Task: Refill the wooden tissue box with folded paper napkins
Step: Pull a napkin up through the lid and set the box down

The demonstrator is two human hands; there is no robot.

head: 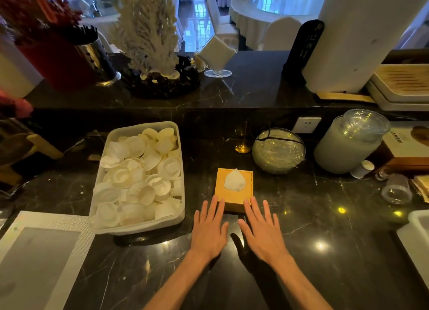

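Head view. Dark veined marble counter (325,217); dining room with white-clothed tables beyond. White tub (137,227) at left, contents hard to identify. Wooden tissue box (232,199) at centre, square, light wood, white napkin (235,180) peaking from top. Left hand (210,231) and right hand (262,232) flat, fingers spread, empty, fingertips overlapping box's near edge.
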